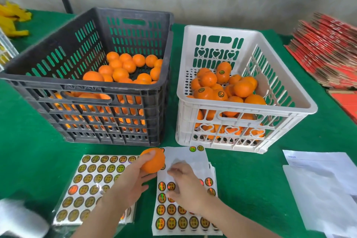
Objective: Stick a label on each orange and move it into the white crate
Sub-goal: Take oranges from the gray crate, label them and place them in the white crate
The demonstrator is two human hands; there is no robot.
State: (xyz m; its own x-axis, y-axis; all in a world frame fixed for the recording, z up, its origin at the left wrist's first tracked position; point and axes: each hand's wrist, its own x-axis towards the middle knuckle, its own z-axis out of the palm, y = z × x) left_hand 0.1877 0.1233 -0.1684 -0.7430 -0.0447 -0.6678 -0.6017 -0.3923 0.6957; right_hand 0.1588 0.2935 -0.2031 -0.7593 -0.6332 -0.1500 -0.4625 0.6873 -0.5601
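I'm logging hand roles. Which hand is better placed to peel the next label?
The right hand: it is at the partly used sheet, fingers by the labels. The left hand is full, gripping the orange.

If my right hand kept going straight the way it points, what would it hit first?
Likely the round orange fruit your left hand holds, just beyond the right hand; depth unclear.

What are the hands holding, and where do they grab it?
The left hand grips an orange by its left side. The right hand touches the label sheet; whether it pinches a label cannot be told.
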